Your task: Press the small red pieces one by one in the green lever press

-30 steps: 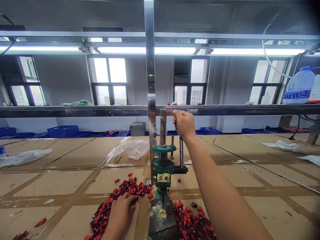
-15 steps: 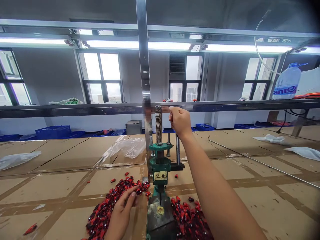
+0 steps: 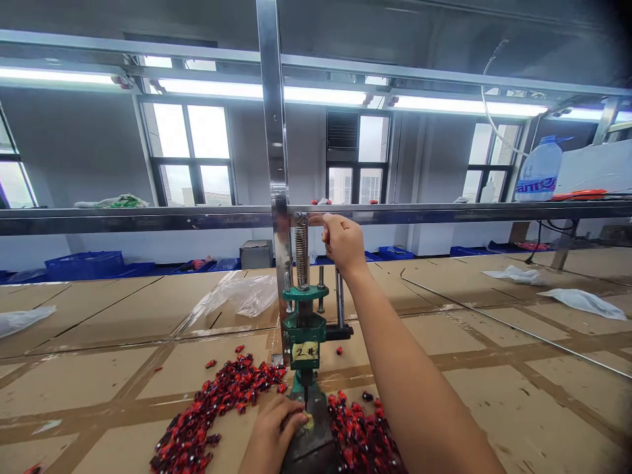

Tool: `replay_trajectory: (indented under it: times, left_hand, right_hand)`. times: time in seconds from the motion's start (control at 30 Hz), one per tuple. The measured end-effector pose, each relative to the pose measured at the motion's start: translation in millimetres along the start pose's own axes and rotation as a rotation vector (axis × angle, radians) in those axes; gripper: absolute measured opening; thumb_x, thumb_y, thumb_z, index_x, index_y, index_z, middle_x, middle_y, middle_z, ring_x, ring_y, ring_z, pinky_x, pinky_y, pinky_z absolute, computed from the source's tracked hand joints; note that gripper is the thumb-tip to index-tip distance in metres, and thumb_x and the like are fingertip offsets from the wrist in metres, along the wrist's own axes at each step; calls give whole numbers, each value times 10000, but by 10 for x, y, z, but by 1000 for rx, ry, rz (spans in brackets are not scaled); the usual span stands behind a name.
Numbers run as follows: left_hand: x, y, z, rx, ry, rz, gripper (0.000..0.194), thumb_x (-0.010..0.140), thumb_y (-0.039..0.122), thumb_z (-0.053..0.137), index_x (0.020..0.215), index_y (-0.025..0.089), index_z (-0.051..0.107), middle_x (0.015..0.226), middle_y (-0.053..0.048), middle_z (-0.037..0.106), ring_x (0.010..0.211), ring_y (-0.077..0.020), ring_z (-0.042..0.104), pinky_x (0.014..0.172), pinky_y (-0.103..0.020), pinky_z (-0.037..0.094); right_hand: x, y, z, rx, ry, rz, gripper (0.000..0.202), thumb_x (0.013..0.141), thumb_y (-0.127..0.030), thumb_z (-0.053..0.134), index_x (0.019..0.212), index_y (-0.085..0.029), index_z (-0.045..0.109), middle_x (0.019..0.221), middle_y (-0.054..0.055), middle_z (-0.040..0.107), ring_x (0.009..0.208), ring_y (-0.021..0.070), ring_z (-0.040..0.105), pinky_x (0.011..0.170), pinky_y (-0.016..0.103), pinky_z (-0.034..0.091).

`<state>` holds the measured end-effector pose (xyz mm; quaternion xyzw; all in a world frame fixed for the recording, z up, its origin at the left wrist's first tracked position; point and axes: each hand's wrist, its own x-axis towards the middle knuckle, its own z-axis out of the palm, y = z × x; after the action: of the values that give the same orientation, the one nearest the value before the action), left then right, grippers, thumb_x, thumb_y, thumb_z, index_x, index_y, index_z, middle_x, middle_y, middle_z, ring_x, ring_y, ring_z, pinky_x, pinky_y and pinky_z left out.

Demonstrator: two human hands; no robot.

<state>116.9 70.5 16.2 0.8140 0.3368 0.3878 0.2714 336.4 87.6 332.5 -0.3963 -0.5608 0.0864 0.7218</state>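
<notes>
A green hand press (image 3: 306, 329) with a tall coil spring (image 3: 301, 253) and a handwritten label (image 3: 305, 351) stands in front of me. My right hand (image 3: 345, 245) is closed round the top of its lever (image 3: 340, 296), at the height of the steel rail. My left hand (image 3: 276, 428) is at the press base, its thumb and fingertips together beside the small yellow fixture (image 3: 309, 422), right under the thin punch (image 3: 306, 397). Whatever those fingertips hold is hidden. A heap of small red and black parts (image 3: 197, 415) lies left of the press, another heap (image 3: 358, 428) right of it.
Cardboard (image 3: 474, 395) joined with brown tape covers the table. A steel post (image 3: 277, 164) and crossrail (image 3: 444, 214) stand behind the press. A thin metal rod (image 3: 494, 319) lies at right, near white plastic bags (image 3: 585, 304). A clear bag (image 3: 251, 293) lies behind left.
My left hand has moved right, from the left heap to the fixture under the punch. My right hand stays on the lever. The whole view has shifted slightly.
</notes>
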Motion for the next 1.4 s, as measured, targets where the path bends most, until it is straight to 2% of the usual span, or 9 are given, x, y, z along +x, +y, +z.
replay_trajectory:
  times: [0.23, 0.43, 0.63, 0.73, 0.93, 1.13, 1.27, 1.4]
  left_hand:
    - [27, -120, 76, 44, -61, 105, 379, 952, 557, 570, 864, 254, 779, 863, -48, 758, 822, -195, 726, 751, -257, 571]
    - [36, -94, 116, 94, -31, 167, 405, 924, 605, 585, 851, 258, 780, 847, -41, 759, 775, -181, 728, 710, -234, 566]
    - [7, -162, 149, 92, -18, 138, 408, 941, 591, 566, 862, 255, 782, 875, -49, 775, 823, -195, 737, 743, -255, 560]
    - [22, -197, 142, 104, -31, 119, 358, 908, 578, 629, 850, 265, 793, 861, -38, 778, 832, -208, 733, 752, -267, 549]
    - [58, -50, 78, 130, -137, 23, 190, 867, 422, 743, 834, 242, 797, 844, -37, 750, 796, -203, 698, 708, -258, 494]
    - [34, -55, 119, 127, -144, -53, 109, 846, 321, 749, 847, 222, 796, 851, -44, 721, 811, -215, 667, 718, -275, 457]
    - [44, -46, 127, 102, -147, -96, 84, 820, 278, 736, 831, 221, 797, 835, -35, 713, 794, -205, 655, 723, -277, 444]
    - [89, 12, 106, 125, -170, -160, 96, 778, 253, 725, 824, 218, 800, 807, -24, 724, 772, -198, 650, 707, -275, 434]
  right_hand:
    - [-15, -13, 17, 84, 63, 6, 371, 869, -471, 525, 605, -226, 432, 525, -44, 461, 452, 90, 379, 439, 242, 314]
    - [-21, -15, 20, 157, 42, 59, 350, 858, -449, 550, 614, -222, 445, 529, -49, 467, 371, 70, 320, 361, 248, 241]
    - [-52, -35, 27, 206, 38, 77, 351, 845, -435, 570, 601, -214, 450, 520, -56, 454, 343, 61, 324, 338, 234, 219]
    - [-51, -33, 27, 211, 40, 75, 353, 846, -430, 573, 596, -212, 451, 521, -54, 462, 346, 61, 330, 336, 229, 225]
    - [-125, -119, 22, 226, 42, 55, 348, 863, -411, 578, 606, -207, 461, 545, -46, 475, 362, 56, 320, 346, 229, 222]
    - [-573, -459, -78, 263, 14, -38, 380, 914, -369, 576, 603, -195, 446, 606, -28, 467, 440, 63, 353, 418, 244, 239]
    - [-1013, -662, -196, 233, -35, -109, 407, 958, -342, 550, 597, -191, 436, 638, -5, 459, 512, 93, 374, 467, 277, 252]
    - [-1527, -770, -330, 85, -35, -228, 415, 991, -287, 510, 595, -190, 437, 616, 12, 456, 607, 136, 461, 543, 304, 340]
